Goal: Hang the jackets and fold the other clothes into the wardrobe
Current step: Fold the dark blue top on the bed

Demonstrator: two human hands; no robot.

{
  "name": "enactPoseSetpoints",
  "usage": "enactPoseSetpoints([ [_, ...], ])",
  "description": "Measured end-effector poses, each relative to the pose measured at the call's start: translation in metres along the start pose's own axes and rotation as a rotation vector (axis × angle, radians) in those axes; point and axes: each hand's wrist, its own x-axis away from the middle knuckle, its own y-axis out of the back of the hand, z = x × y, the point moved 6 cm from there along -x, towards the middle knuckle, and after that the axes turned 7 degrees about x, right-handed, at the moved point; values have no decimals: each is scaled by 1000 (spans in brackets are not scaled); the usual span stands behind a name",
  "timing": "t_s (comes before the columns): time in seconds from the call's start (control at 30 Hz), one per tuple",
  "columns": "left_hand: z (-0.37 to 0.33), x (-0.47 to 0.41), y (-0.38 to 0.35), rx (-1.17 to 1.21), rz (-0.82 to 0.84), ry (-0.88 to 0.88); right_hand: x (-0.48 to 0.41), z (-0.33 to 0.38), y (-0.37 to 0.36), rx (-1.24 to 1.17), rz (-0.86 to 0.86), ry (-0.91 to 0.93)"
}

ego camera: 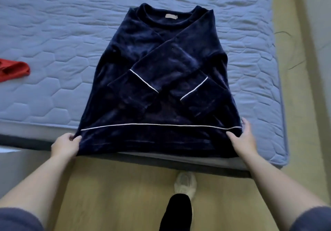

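Wooden floor (125,186) lies beneath both forearms, with a pale shoe (185,184) nearer than the hands and between them. At the edge of the blue quilted bed (53,33), the left hand (65,145) pinches the hem's left corner of the navy sweater (161,65). The right hand (242,137) grips the right corner, thumb on top. The sweater stretches flat away from both hands, sleeves crossed over its front. A red garment (13,69) lies well beyond and left of the left hand.
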Motion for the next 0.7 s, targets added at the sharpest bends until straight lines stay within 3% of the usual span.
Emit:
enactPoseSetpoints([
  [0.1,27,-8,-12,241,114,100,17,-44,-5,-120,66,-192],
  [0.27,54,8,-8,623,78,259,49,-72,2,-602,19,-453],
  [0.53,75,88,62,729,66,408,148,-87,35,-722,9,-667],
  [0.7,19,93,105,918,100,328,142,-31,78,-760,-113,-604],
])
